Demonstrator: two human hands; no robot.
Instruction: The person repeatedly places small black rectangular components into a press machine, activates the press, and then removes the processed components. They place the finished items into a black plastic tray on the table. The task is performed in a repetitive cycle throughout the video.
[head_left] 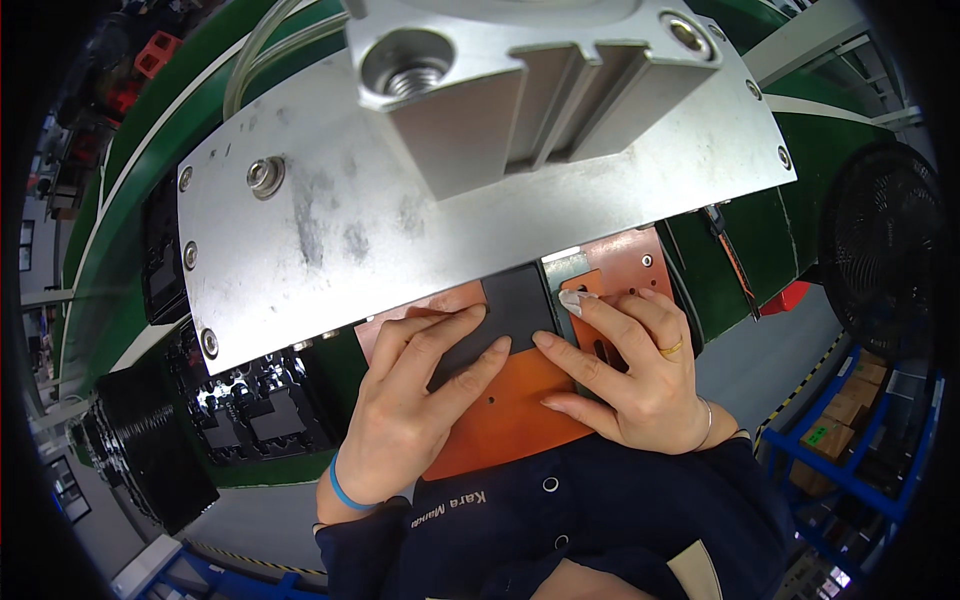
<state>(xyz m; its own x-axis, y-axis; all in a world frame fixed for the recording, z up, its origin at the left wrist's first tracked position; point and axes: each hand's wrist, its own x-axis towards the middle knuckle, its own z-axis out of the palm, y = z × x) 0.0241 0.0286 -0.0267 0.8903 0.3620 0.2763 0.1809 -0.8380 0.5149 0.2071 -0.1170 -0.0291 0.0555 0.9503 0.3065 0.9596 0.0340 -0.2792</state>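
Note:
A flat dark grey sheet (520, 298) lies on an orange plate (505, 415) in front of me, its far end running up to the edge of a silver metal press plate (480, 235). My left hand (408, 395) rests at the sheet's left side, fingers stretched forward and thumb apart. From the right, my right hand (635, 370) reaches in with spread fingers. One fingertip touches the sheet's near right corner, and another wears a white covering. Beneath the right fingers is a slotted orange piece (588, 287). Neither hand grips anything that I can see.
A thick metal block (540, 100) stands on the press plate. Black moulded trays (265, 410) lie at the left, beside a tall stack of black trays (150, 450). An orange-and-black cutter-like tool (735, 262) lies right, near a black fan (885, 245). Blue shelving (850, 440) holds cartons.

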